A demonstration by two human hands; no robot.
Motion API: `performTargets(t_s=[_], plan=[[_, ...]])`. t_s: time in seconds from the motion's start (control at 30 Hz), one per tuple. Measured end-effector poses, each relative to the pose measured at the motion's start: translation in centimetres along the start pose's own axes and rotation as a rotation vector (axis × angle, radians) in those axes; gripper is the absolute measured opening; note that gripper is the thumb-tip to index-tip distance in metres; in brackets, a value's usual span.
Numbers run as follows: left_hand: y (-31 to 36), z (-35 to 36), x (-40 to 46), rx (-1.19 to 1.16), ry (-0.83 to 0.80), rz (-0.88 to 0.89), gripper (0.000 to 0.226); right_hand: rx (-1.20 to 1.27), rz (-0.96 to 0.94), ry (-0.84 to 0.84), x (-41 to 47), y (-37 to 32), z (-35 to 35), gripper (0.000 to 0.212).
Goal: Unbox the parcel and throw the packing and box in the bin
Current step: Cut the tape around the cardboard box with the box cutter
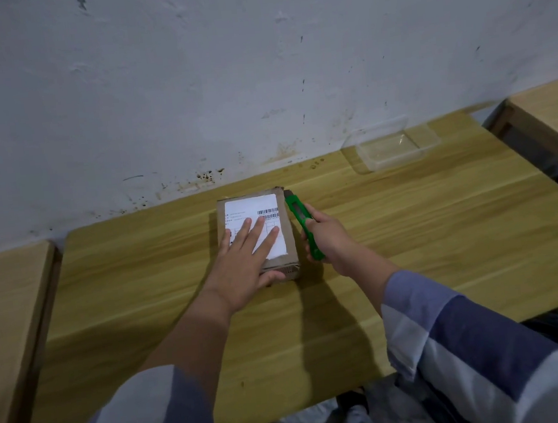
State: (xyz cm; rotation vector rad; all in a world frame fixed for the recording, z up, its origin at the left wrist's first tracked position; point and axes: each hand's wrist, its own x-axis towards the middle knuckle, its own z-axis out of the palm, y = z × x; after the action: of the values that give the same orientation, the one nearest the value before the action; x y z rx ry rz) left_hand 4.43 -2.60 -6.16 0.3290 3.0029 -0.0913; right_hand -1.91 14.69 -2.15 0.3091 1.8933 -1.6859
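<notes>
The sealed cardboard parcel (256, 237) lies mid-table (410, 232) under the left hand (242, 267), fingers spread flat, while the right hand (329, 240) clamps a green cutter (300, 217) beside it, an empty clear tub (391, 147) behind.

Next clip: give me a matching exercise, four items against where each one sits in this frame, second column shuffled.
Items:
1. parcel
2. green box cutter
3. clear plastic container
4. left hand

Places:
A. far right of the table, near the wall
B. flat on the parcel's label
C. middle of the table
D. gripped in the right hand

Pairs: 1-C, 2-D, 3-A, 4-B
</notes>
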Motion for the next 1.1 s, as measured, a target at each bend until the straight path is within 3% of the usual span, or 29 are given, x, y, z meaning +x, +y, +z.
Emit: performTargets(t_s=[0.13, 0.5, 0.73, 1.1], plan=[[0.2, -0.6, -0.1, 0.015, -0.066, -0.002, 0.088, -0.056, -0.026, -0.013, -0.6, 0.4, -0.2, 0.048], [0.9, -0.2, 0.0, -0.022, -0.003, -0.099, 0.083, -0.24, -0.082, -0.024, -2.8, 2.4, -1.2, 0.049], [1.0, -0.3, 0.1, -0.039, 0.011, -0.123, 0.082, -0.177, -0.061, -0.067, -5.0, 4.4, -2.5, 0.047], [1.1, -0.1, -0.3, -0.104, 0.071, -0.125, 0.085, 0.006, -0.055, 0.031, -1.9, 2.7, -1.7, 0.041]])
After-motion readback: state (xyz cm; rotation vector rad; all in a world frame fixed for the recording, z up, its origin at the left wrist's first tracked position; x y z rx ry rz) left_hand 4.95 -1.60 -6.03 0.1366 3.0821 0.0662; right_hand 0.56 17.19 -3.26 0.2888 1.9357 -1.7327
